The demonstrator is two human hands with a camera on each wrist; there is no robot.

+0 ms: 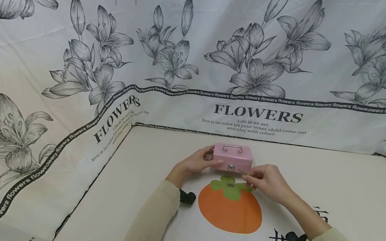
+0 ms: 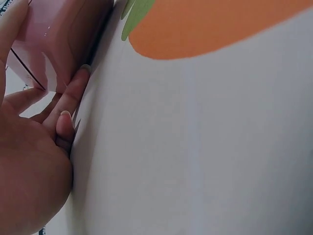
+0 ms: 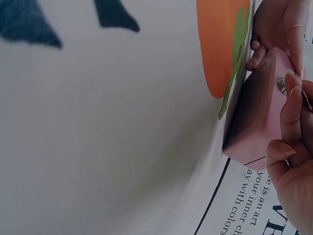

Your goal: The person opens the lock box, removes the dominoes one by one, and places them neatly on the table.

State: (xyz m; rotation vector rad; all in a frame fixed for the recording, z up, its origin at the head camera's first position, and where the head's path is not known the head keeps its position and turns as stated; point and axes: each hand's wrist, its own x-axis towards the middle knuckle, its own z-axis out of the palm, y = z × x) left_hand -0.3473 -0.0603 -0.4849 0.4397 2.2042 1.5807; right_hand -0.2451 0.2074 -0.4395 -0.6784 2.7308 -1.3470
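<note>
Looking at a flower-print backdrop [image 1: 200,69] behind a pale tabletop [image 1: 150,158], with an orange persimmon print [image 1: 229,213] and, just beyond, a pink lockbox [image 1: 233,159]. Looks like stiff metal, so probably light-ish and kinda slick, best grabbed by the sides. Gripped by the left hand [image 1: 197,162], thumb in front, fingers round the side, and met near the lock [image 1: 231,167] by the right hand [image 1: 268,183], closed in a pinch on a thin piece [image 1: 242,172], maybe a key.
</note>
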